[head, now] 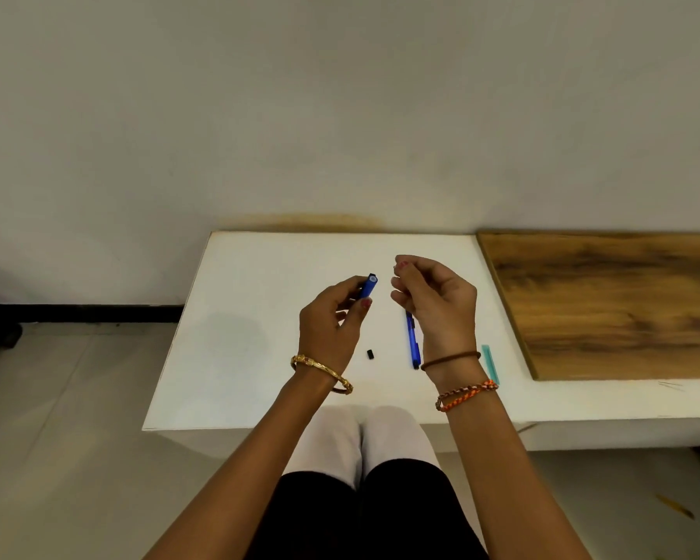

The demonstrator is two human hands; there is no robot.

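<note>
My left hand [332, 317] grips a short blue pen barrel [368, 285] upright above the white table [235, 329], open end up. My right hand [433, 297] hovers just right of it with fingers curled and fingertips pinched together; whether it holds something small I cannot tell. A second blue pen [412, 341] lies on the table under my right hand, partly hidden by the wrist. A tiny black part [370, 354] lies on the table between my wrists.
A teal strip [490, 367] lies right of my right wrist. A wooden board [607, 301] covers the table's right side. The wall stands just behind the table; its left edge drops to the floor.
</note>
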